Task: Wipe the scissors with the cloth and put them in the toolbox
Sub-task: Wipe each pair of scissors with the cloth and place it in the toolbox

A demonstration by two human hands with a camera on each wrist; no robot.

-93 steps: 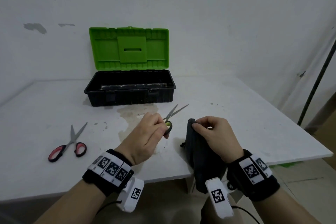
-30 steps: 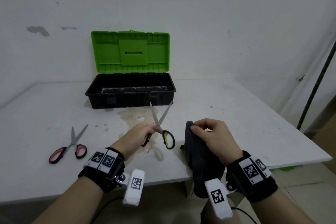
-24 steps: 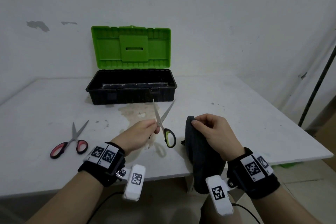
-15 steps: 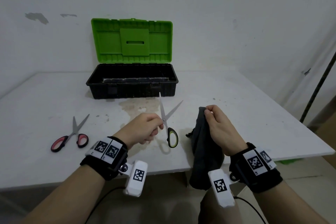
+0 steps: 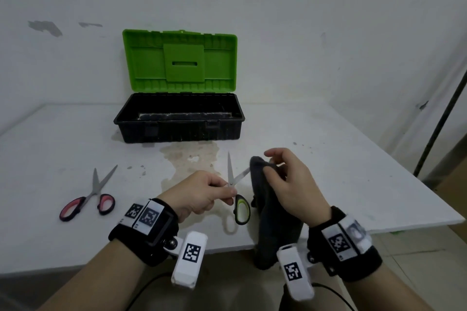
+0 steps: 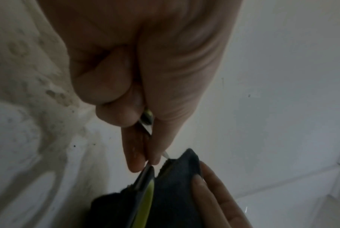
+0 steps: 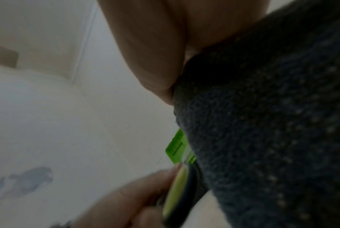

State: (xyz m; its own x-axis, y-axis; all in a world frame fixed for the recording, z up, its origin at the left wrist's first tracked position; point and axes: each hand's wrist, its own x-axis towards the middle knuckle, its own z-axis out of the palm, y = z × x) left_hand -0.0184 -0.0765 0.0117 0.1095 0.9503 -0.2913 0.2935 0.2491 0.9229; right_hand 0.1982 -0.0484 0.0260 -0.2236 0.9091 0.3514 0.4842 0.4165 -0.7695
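Left hand (image 5: 199, 194) pinching the green-and-black-handled steel scissors (image 5: 236, 189) near the pivot, blades spread and raised above the white surface (image 5: 328, 184). Right hand (image 5: 288, 184) grasping the dark grey knitted cloth (image 5: 273, 222), thumb pressed on its top fold and the forefinger lifted; the right-hand blade tip enters that fold. For a clean stroke, the cloth would best close around the flat of the blade and draw from pivot toward tip, fingers behind the cutting edge. Beyond, the black plastic toolbox (image 5: 177, 131) stands with its green lid (image 5: 179, 60) raised; red-handled scissors (image 5: 88, 197) lie to the left.
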